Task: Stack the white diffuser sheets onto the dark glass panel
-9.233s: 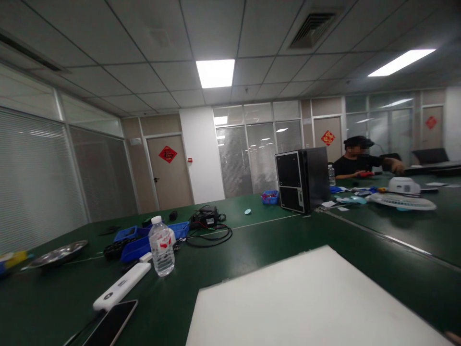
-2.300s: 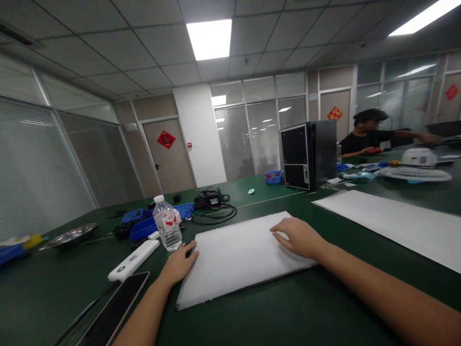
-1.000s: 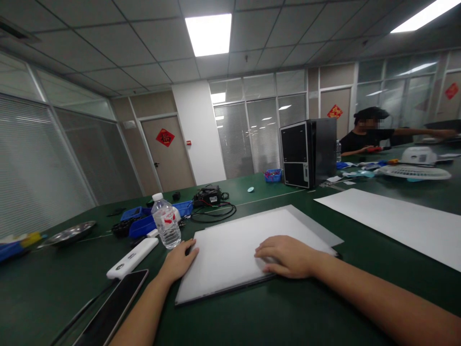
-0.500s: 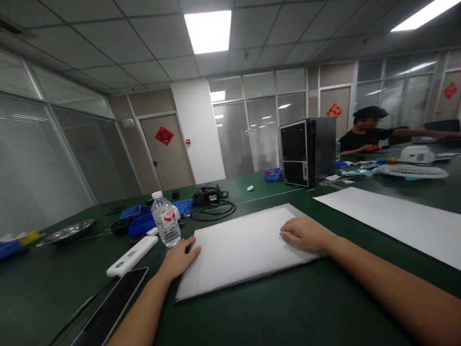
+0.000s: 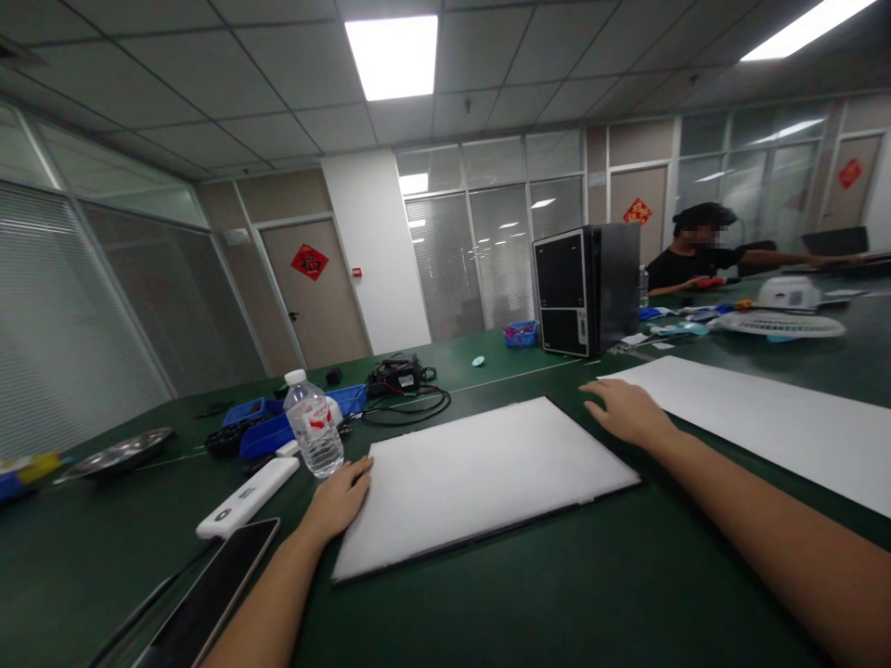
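Note:
A flat white rectangular panel with a thin dark edge [image 5: 480,482] lies on the green table in front of me. My left hand [image 5: 341,501] rests at the panel's left edge, fingers stretched out and touching its upper left corner. Beyond the panel's right side is my right hand [image 5: 630,413], holding nothing, with its fingers apart. Its fingertips are close to the left corner of a large white sheet [image 5: 758,422] lying to the right. I cannot tell whether they touch the sheet.
Left of the panel stand a water bottle [image 5: 315,427], a white power bank [image 5: 247,498] and a phone [image 5: 209,594]. Behind are blue trays [image 5: 268,434] and a black adapter with cables [image 5: 398,376]. A computer tower [image 5: 585,289] stands further back; a person [image 5: 700,250] sits at the far right.
My right hand has moved off the panel's surface, up and to the right toward the white sheet, its fingers spreading. My left hand stays at the panel's left edge.

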Available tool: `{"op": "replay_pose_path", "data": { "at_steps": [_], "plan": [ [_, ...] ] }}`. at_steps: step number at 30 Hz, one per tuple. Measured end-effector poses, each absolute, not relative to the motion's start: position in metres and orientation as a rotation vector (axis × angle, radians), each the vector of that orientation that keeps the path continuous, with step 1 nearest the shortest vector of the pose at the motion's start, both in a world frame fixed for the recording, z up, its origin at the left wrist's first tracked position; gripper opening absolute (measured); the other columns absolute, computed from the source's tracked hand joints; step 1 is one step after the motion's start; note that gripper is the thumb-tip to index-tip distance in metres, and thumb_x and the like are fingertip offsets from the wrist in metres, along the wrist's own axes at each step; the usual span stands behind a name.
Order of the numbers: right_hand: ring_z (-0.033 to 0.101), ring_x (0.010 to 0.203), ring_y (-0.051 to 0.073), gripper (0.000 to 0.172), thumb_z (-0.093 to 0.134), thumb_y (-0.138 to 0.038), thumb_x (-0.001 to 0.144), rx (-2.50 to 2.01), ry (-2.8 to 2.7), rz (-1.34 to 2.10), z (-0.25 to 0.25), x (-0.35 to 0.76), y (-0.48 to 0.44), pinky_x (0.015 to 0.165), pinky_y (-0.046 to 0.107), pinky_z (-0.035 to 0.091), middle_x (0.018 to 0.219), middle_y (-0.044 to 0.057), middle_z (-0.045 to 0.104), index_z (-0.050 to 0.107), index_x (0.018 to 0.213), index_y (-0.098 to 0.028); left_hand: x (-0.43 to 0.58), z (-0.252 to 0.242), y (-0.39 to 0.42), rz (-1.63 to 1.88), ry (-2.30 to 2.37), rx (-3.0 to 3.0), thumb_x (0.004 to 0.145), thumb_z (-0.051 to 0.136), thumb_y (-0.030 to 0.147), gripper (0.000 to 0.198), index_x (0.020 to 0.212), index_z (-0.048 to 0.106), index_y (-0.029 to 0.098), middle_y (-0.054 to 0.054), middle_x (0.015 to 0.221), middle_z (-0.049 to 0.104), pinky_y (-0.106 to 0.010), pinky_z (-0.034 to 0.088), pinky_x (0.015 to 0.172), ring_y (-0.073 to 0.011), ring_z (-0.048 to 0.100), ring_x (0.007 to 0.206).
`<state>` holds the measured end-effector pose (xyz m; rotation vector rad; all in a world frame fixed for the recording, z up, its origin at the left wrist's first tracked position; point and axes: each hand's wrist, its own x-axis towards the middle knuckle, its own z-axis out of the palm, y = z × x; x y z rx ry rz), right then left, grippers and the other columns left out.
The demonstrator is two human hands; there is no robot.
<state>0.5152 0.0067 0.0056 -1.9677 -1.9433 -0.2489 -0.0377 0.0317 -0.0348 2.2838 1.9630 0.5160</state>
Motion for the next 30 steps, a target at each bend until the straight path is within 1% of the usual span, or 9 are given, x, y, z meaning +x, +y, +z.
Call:
{"op": "replay_pose_path", "data": {
  "at_steps": [2, 3, 6, 9, 13, 16, 21, 26, 30],
  "plan": [
    [0.044, 0.137, 0.031, 0.055, 0.059, -0.046, 0.095, -2.249, -1.663, -0.285, 0.003, 0.552, 0.005, 0.114, 0.059, 0.034, 0.149, 0.013, 0.047, 0.050, 0.143, -0.020, -0.038, -0.035, 0.031, 0.528, 1.967, 2.285, 0.089, 0.042, 0.045, 0.061, 0.141, 0.061, 0.019, -0.005, 0.149, 0.057, -0.041, 0.036, 0.119, -0.0294, 0.047, 0.143],
    [0.044, 0.136, 0.032, 0.057, 0.059, -0.049, 0.095, -2.381, -1.520, -0.271, 0.000, 0.568, 0.002, 0.113, 0.060, 0.035, 0.149, 0.014, 0.046, 0.050, 0.142, -0.019, -0.038, -0.035, 0.031, 0.531, 1.970, 2.286, 0.089, 0.042, 0.046, 0.061, 0.141, 0.060, 0.018, -0.006, 0.149, 0.058, -0.041, 0.036, 0.118, -0.0299, 0.048, 0.143],
    [0.054, 0.124, 0.029, 0.055, 0.055, -0.058, 0.094, -2.657, -1.233, -0.131, -0.008, 0.601, -0.003, 0.105, 0.056, 0.045, 0.136, 0.014, 0.056, 0.058, 0.131, -0.018, -0.038, -0.035, 0.030, 0.529, 1.981, 2.284, 0.089, 0.043, 0.048, 0.062, 0.141, 0.060, 0.018, -0.007, 0.149, 0.058, -0.041, 0.037, 0.117, -0.0301, 0.050, 0.141],
    [0.060, 0.113, 0.024, 0.048, 0.055, -0.056, 0.096, -2.714, -1.257, -0.041, -0.016, 0.606, 0.000, 0.098, 0.050, 0.052, 0.128, 0.011, 0.061, 0.061, 0.125, -0.018, -0.037, -0.034, 0.030, 0.519, 1.982, 2.289, 0.090, 0.042, 0.049, 0.063, 0.141, 0.060, 0.017, -0.008, 0.149, 0.059, -0.040, 0.036, 0.118, -0.0292, 0.050, 0.141],
    [0.062, 0.107, 0.021, 0.039, 0.058, -0.047, 0.097, -2.639, -1.425, -0.116, -0.018, 0.586, 0.010, 0.092, 0.045, 0.055, 0.124, 0.009, 0.062, 0.061, 0.124, -0.018, -0.036, -0.034, 0.030, 0.507, 1.982, 2.297, 0.090, 0.041, 0.050, 0.064, 0.141, 0.060, 0.016, -0.008, 0.149, 0.058, -0.040, 0.036, 0.119, -0.0297, 0.048, 0.142],
    [0.063, 0.101, 0.019, 0.038, 0.058, -0.046, 0.097, -2.514, -1.574, -0.227, -0.008, 0.563, 0.012, 0.089, 0.042, 0.056, 0.117, 0.008, 0.064, 0.061, 0.121, -0.017, -0.035, -0.034, 0.031, 0.503, 1.983, 2.298, 0.090, 0.040, 0.050, 0.065, 0.142, 0.059, 0.017, -0.008, 0.149, 0.058, -0.041, 0.035, 0.119, -0.0301, 0.047, 0.143],
    [0.063, 0.097, 0.019, 0.037, 0.052, -0.049, 0.099, -2.080, -2.027, -0.350, 0.019, 0.509, -0.001, 0.092, 0.043, 0.052, 0.108, 0.006, 0.067, 0.063, 0.114, -0.017, -0.036, -0.034, 0.031, 0.508, 1.974, 2.297, 0.090, 0.040, 0.050, 0.066, 0.142, 0.059, 0.016, -0.008, 0.150, 0.057, -0.041, 0.035, 0.119, -0.0300, 0.046, 0.144],
    [0.066, 0.090, 0.021, 0.032, 0.043, -0.036, 0.100, -1.498, -2.519, -0.237, 0.027, 0.437, -0.026, 0.085, 0.037, 0.047, 0.098, 0.008, 0.073, 0.071, 0.101, -0.021, -0.036, -0.036, 0.032, 0.520, 1.974, 2.286, 0.089, 0.040, 0.051, 0.066, 0.142, 0.060, 0.016, -0.007, 0.149, 0.058, -0.041, 0.034, 0.119, -0.0298, 0.046, 0.144],
    [0.067, 0.095, 0.018, 0.032, 0.049, -0.047, 0.097, -1.164, -2.704, -0.113, 0.026, 0.393, -0.045, 0.086, 0.029, 0.046, 0.104, 0.002, 0.075, 0.074, 0.104, -0.028, -0.035, -0.037, 0.033, 0.536, 1.971, 2.287, 0.088, 0.042, 0.051, 0.065, 0.141, 0.060, 0.018, -0.006, 0.149, 0.058, -0.041, 0.034, 0.119, -0.0294, 0.046, 0.144]
  ]
}}
